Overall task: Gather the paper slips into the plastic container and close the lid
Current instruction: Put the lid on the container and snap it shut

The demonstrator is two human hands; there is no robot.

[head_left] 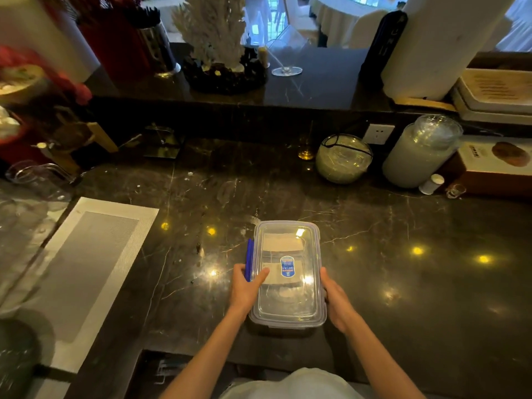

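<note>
The plastic container (288, 309) stands on the dark tabletop (403, 269), lid (288, 234) on top, paper slips (283, 244) visible inside thru the clear lid. Left hand (246, 287) grips the left edge, thumb on the lid (blue clip (249, 259) beside it). Right hand (335, 298) grips the right side.

One head-worn view looks forward and down from close above the dark counter (403, 269)
</note>
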